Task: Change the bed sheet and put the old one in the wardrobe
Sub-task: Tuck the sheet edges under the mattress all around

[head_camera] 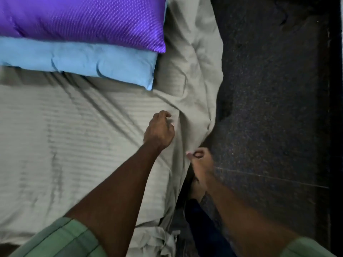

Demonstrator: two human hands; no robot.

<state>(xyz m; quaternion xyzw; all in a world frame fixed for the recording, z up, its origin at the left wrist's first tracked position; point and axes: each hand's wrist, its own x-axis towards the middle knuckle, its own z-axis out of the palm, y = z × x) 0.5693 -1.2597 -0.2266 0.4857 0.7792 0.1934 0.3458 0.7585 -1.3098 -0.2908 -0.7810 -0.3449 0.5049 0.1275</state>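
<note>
A pale grey striped bed sheet [78, 138] covers the mattress, wrinkled and bunched along the right side, where it hangs toward the floor. My left hand [159, 129] is on the sheet near the bed's right edge, its fingers curled into a fold where creases meet. Lower down, at the mattress side, my right hand [199, 156] pinches the sheet's hanging edge between thumb and fingers. This hand is blurred.
A purple pillow [89, 21] lies on a blue pillow [83, 60] at the head of the bed, top left. Dark speckled floor [269, 108] runs along the right of the bed. My bare foot [197, 186] and dark trouser leg stand beside the mattress.
</note>
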